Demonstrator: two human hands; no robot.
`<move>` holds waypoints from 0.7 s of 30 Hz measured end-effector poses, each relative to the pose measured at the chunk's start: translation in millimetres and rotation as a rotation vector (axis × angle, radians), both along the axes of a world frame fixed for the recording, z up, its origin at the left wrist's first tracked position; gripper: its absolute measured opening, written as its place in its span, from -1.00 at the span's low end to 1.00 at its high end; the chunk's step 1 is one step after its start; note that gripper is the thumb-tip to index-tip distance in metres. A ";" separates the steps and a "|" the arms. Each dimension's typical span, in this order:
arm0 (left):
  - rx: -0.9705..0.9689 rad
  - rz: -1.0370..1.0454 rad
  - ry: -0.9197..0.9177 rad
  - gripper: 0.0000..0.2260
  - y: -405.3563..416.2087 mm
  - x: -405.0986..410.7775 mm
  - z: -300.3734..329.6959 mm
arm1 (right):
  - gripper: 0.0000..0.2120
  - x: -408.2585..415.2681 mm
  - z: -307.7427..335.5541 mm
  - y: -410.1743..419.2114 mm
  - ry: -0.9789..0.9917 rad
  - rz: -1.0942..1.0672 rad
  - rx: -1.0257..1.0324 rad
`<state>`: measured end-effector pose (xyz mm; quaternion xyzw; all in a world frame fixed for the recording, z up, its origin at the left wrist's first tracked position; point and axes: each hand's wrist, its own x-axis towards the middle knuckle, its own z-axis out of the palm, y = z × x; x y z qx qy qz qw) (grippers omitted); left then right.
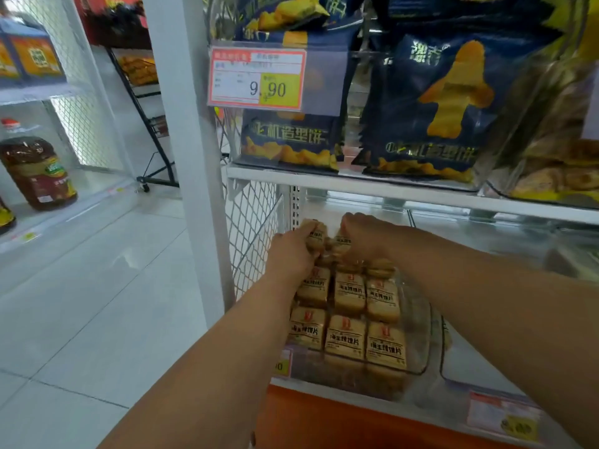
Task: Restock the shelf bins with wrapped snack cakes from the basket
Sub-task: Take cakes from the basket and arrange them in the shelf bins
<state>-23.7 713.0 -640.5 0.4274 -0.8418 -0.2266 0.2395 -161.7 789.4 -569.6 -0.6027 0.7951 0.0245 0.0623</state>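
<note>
Two bare forearms reach from the bottom of the frame into a clear plastic bin [421, 322] on the lower shelf, where wrapped snack cakes [346, 335] lie flat in tidy rows, labels up. At the back of the bin the left hand [290, 254] curls its fingers round one cake [316, 236], lifted on edge above the rows, while the right hand [366, 236], knuckles up and wrist bent down, closes its fingers on another cake [342, 243] just beside it; the two packs nearly touch. The cakes look light and soft under slick film, so a gentle hold across the short sides should serve better than a squeeze on the middle, which could crush them. The basket is not in view. Above the hands, dark blue snack bags [431, 108] stand on the upper shelf behind a price tag [257, 79].
</note>
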 end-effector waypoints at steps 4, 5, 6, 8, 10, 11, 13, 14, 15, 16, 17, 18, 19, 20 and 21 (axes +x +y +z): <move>-0.048 -0.012 0.012 -0.52 4.2 -5.2 1.0 | -0.61 -9.3 -7.8 8.7 -0.107 0.010 -0.086; -0.034 -0.005 0.027 -0.53 5.6 -6.1 1.0 | -0.64 -10.0 -6.2 10.7 -0.127 0.004 -0.090; -0.021 0.000 0.034 -0.52 7.5 -6.7 1.6 | -0.67 -10.7 -5.0 11.4 -0.129 0.000 -0.099; -0.031 0.002 0.036 -0.51 10.0 -6.5 2.8 | -0.69 -11.4 -5.5 10.5 -0.125 -0.016 -0.115; -0.070 0.006 0.051 -0.49 11.6 -5.2 3.1 | -0.67 -10.2 -7.6 8.7 -0.144 -0.043 -0.123; -0.083 0.009 0.057 -0.49 12.4 -5.0 3.1 | -0.67 -9.4 -8.1 8.1 -0.154 -0.062 -0.122; -0.086 0.016 0.036 -0.51 13.0 -5.3 1.3 | -0.72 -8.9 -8.8 7.7 -0.162 -0.094 -0.118; -0.081 0.013 0.013 -0.52 12.9 -6.0 -0.1 | -0.73 -9.2 -8.9 7.9 -0.153 -0.108 -0.114; -0.074 0.005 -0.006 -0.53 13.0 -6.8 -1.4 | -0.70 -10.7 -9.6 8.0 -0.144 -0.120 -0.111; -0.067 -0.002 -0.018 -0.54 13.0 -8.0 -2.3 | -0.66 -12.4 -10.7 8.1 -0.137 -0.132 -0.106; -0.063 -0.006 -0.022 -0.54 12.7 -8.9 -2.8 | -0.63 -13.3 -11.5 8.4 -0.133 -0.141 -0.103; -0.061 -0.011 -0.018 -0.55 12.4 -9.7 -2.9 | -0.61 -13.7 -11.7 8.5 -0.131 -0.143 -0.100; -0.053 -0.014 -0.006 -0.55 12.3 -10.2 -2.5 | -0.61 -13.6 -12.0 8.3 -0.129 -0.142 -0.097; -0.037 -0.016 0.011 -0.56 12.0 -10.6 -2.3 | -0.62 -13.5 -12.0 8.2 -0.126 -0.139 -0.098; -0.017 -0.013 0.024 -0.57 11.7 -10.8 -2.1 | -0.63 -13.3 -12.1 7.8 -0.123 -0.137 -0.099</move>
